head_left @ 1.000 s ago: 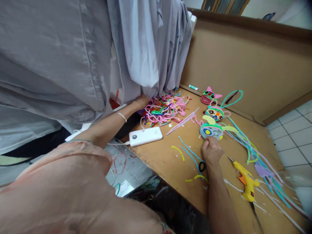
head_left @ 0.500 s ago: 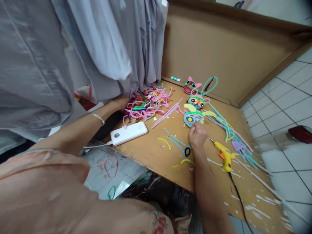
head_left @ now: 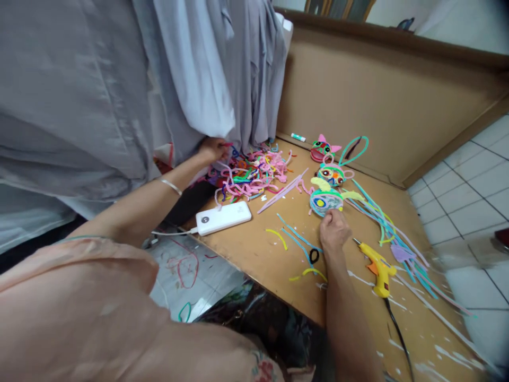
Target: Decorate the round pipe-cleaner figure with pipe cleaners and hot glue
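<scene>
The yellow glue gun [head_left: 380, 273] lies on the table [head_left: 250, 254] beyond its cable, near blue strips [head_left: 291, 229], uncut or unattached. The right hand [head_left: 335, 228] is closed on the lower edge of the round fish-like piece [head_left: 326, 202], apparently finned already. The left hand [head_left: 212, 149] meets the tangled pile [head_left: 252, 178]; its grip is unclear. Behind, two animal faces [head_left: 333, 174] appear complete.

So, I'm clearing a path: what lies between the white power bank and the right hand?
In the head view, a curved yellow strip and two blue strips lie between the power bank and the right hand.
</scene>
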Demonstrator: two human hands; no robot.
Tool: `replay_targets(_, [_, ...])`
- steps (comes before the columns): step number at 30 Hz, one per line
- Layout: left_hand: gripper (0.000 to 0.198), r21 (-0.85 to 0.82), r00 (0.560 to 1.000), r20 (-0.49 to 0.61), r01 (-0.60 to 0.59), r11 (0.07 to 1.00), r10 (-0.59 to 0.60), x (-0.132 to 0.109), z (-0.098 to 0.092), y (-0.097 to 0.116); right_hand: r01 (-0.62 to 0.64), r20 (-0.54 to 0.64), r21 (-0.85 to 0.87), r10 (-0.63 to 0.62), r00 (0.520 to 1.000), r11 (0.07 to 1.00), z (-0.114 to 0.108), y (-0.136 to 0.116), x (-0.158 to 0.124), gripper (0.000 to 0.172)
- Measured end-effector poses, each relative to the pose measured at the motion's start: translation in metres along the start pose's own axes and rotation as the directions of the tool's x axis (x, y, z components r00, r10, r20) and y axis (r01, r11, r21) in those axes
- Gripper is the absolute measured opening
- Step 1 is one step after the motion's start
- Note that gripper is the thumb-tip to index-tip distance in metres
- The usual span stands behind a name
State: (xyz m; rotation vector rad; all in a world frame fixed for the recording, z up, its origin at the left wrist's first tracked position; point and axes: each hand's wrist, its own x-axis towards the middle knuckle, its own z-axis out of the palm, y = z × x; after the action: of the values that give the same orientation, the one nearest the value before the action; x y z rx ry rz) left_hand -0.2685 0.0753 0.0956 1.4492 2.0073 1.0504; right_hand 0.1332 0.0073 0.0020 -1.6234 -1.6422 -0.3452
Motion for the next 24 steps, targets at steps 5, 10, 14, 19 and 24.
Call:
replay_targets(5, [0.024, -0.354, 0.996, 0.094, 0.036, 0.935, -0.002, -0.005, -0.005, 0.015, 0.018, -0.028, 0.001, -0.018, 0.999, 1.0, 0.002, 0.003, 0.0, 0.029])
replay_targets(10, [0.025, -0.496, 0.989, 0.147, 0.094, 0.863, -0.024, -0.005, -0.013, 0.015, 0.037, -0.046, 0.009, -0.036, 0.998, 0.999, 0.003, 0.003, 0.001, 0.03])
replay_targets(14, [0.022, -0.553, 0.986, 0.168, 0.108, 0.826, -0.016, -0.005, -0.015, 0.012, 0.043, -0.074, 0.01, -0.042, 0.996, 0.999, 0.004, 0.003, 0.002, 0.03])
replay_targets(19, [0.012, -0.583, 0.984, 0.179, 0.096, 0.807, 0.013, 0.001, -0.018, 0.005, 0.052, -0.08, 0.001, -0.052, 0.995, 0.999, 0.003, 0.003, 0.001, 0.03])
replay_targets(24, [0.006, -0.389, 0.993, 0.118, 0.046, 0.92, 0.0, 0.018, -0.012, -0.011, 0.042, -0.067, 0.031, -0.04, 0.997, 0.999, 0.005, 0.005, 0.003, 0.028])
